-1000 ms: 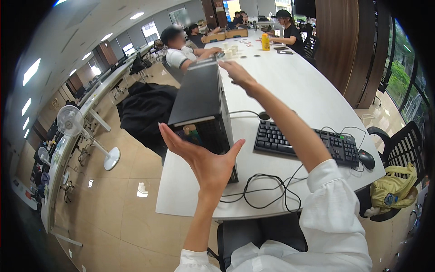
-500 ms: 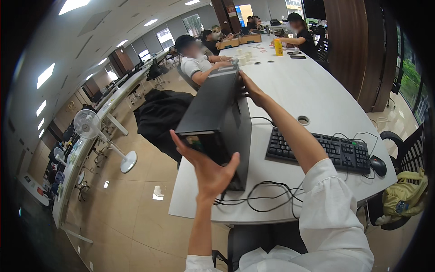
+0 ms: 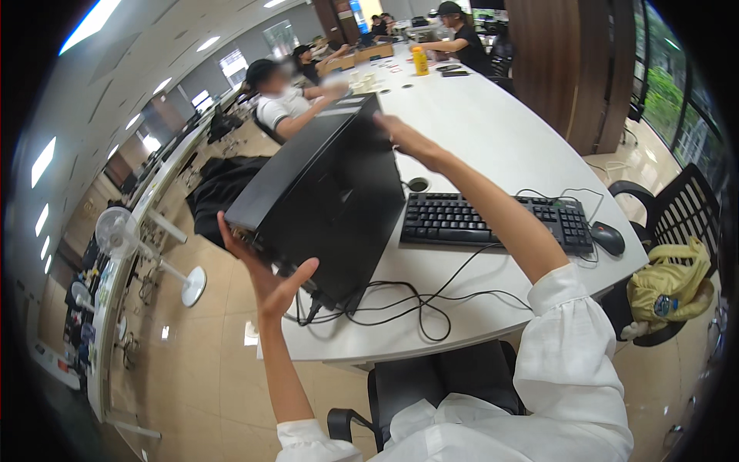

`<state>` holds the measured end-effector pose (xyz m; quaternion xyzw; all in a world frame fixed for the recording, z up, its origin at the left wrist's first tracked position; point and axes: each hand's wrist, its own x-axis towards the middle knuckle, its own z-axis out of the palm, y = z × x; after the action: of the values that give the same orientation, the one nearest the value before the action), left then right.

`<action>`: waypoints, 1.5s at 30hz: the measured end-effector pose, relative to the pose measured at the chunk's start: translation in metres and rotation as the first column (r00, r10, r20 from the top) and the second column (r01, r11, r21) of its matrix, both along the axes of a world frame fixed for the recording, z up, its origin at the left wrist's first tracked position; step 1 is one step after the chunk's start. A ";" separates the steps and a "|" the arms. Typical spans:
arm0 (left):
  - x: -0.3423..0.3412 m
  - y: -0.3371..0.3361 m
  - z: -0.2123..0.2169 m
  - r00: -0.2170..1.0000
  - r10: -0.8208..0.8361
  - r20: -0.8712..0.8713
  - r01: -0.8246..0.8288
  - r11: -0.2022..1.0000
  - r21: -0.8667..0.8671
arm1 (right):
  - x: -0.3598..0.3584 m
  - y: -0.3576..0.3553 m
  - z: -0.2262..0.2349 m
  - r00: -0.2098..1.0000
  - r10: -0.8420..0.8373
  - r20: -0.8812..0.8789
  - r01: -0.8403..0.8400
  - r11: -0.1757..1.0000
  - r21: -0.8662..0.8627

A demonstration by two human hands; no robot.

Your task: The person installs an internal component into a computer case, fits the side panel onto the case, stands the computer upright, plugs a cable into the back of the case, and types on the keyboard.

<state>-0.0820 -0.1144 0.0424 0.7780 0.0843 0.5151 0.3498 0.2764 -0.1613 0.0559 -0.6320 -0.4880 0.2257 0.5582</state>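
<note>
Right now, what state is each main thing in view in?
computer case, held between left hand and right hand; lifted or not, unclear
keyboard, lying keys up
mouse, set down
black cables, loosely looped
yellow bottle, upright
nearer fan, upright; running unclear
yellow bag, resting on chair

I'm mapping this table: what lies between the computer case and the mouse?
In the head view, the keyboard lies between computer case and mouse, the right forearm crossing above it.

From my head a fisheye (edges bow toward its rim) looks down, close over my left hand (image 3: 271, 289) and right hand (image 3: 406, 138), facing along the table (image 3: 493, 131)
</note>
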 end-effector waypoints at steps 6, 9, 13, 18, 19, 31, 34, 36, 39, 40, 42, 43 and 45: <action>-0.008 -0.003 -0.004 0.996 0.082 0.021 -0.080 0.995 -0.065 | -0.015 -0.089 -0.045 0.719 0.319 0.618 0.144 0.801 -0.581; -0.008 -0.001 -0.004 0.995 0.097 0.001 -0.097 0.994 -0.048 | -0.005 -0.123 -0.072 0.636 0.413 0.652 0.245 0.694 -0.677; -0.004 0.000 -0.004 0.994 0.106 -0.007 -0.107 0.993 -0.056 | 0.010 -0.129 -0.076 0.627 0.448 0.637 0.259 0.652 -0.713; -0.008 0.009 -0.010 0.991 0.136 -0.020 -0.136 0.991 0.000 | 0.010 -0.130 -0.069 0.661 0.472 0.584 0.201 0.638 -0.743; -0.007 0.008 -0.010 0.990 0.135 -0.029 -0.135 0.991 -0.018 | 0.011 -0.133 -0.068 0.651 0.477 0.590 0.199 0.643 -0.740; -0.007 -0.001 -0.009 0.981 0.194 0.019 -0.194 0.981 0.029 | 0.011 -0.154 -0.038 0.548 0.359 0.755 0.033 0.893 -0.448; -0.003 -0.021 -0.020 0.800 0.566 0.199 -0.587 0.670 0.454 | 0.016 -0.160 -0.020 0.622 0.341 0.705 0.026 0.891 -0.454; -0.008 -0.048 -0.040 0.880 0.440 0.181 -0.463 0.707 0.534 | 0.014 -0.160 -0.013 0.674 0.343 0.654 -0.038 0.901 -0.433; -0.004 -0.098 -0.043 0.927 0.224 -0.301 0.018 0.775 0.632 | 0.002 -0.154 -0.007 0.684 0.345 0.643 -0.072 0.909 -0.410; 0.001 -0.108 -0.051 0.925 0.235 -0.299 0.005 0.778 0.628 | -0.002 -0.153 -0.006 0.693 0.336 0.638 -0.086 0.917 -0.389; 0.006 -0.118 -0.069 0.794 0.326 -0.513 0.046 0.809 0.586 | 0.004 -0.155 -0.018 0.641 0.316 0.700 -0.077 0.933 -0.351; 0.008 -0.118 -0.076 0.797 0.329 -0.507 0.036 0.811 0.583 | 0.002 -0.154 -0.018 0.595 0.279 0.754 -0.053 0.950 -0.309; 0.007 -0.118 -0.086 0.592 0.458 -0.663 0.076 0.788 0.611 | -0.004 -0.155 -0.016 0.620 0.321 0.716 -0.037 0.923 -0.382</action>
<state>-0.0751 -0.2323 -0.0433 0.9745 0.1547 0.1575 -0.0397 0.2729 -0.3159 0.0404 -0.6987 -0.6943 0.0700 0.1578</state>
